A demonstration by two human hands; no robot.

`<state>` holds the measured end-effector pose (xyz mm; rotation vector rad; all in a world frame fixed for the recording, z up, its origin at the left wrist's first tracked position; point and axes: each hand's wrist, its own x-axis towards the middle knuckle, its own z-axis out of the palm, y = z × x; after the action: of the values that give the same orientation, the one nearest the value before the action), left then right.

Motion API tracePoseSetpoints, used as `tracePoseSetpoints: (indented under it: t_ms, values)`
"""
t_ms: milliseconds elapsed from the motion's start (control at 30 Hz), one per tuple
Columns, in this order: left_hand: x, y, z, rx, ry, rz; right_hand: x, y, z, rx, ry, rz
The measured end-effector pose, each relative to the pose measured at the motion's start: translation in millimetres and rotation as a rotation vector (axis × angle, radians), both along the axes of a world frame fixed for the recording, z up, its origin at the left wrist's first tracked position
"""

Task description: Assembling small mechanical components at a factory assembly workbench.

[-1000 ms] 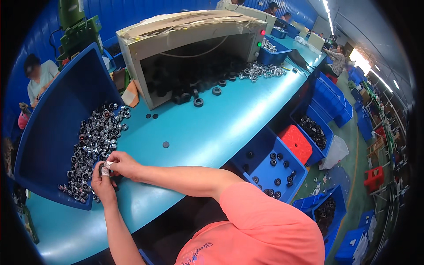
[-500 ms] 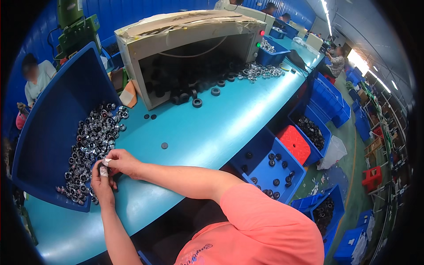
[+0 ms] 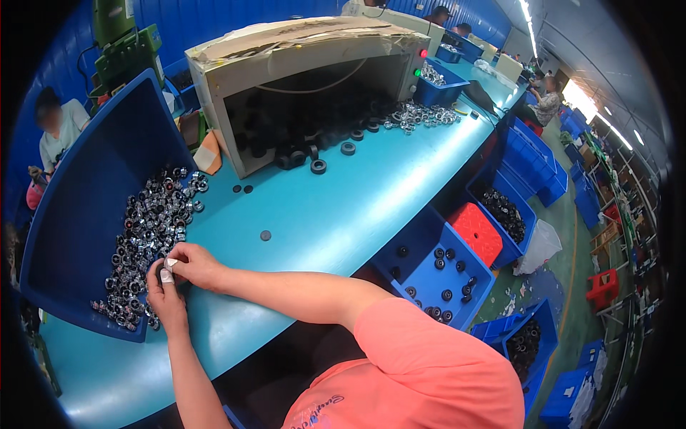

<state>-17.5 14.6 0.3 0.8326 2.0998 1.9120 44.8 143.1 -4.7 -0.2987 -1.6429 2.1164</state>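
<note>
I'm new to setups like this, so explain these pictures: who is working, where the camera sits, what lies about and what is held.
There is no robot: the left hand and right hand are a person's own. Every picture comes from one place: the left of two fisheye cameras worn on the head, looking down, so straight edges bend. The hands meet beside a blue bin with a heap of shiny parts. They hold a small dark piece, mostly hidden; white wraps show on some fingertips. On the teal table lie black rings and small dark discs, and an open-fronted box stands behind them.
</note>
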Motion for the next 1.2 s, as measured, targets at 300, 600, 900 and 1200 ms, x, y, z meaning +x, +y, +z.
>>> tracePoseSetpoints:
  t_ms: [300,600,900,1200]
  values:
    - [14.3,-2.2,6.3,0.053,0.024,-0.192,2.1,10.2,-3.6,0.215,0.0,0.018]
    - [11.5,5.1,-4.3,0.021,0.173,-0.184,-2.7,19.8,-6.6,0.276,-0.058,-0.01]
    - [21.3,-4.7,24.2,0.044,-0.006,-0.131,26.1,27.9,28.8,-0.235,-0.054,0.257]
    - [18.9,-4.4,19.2,0.083,-0.086,-0.145,16.6,30.8,23.0,-0.23,-0.134,0.273]
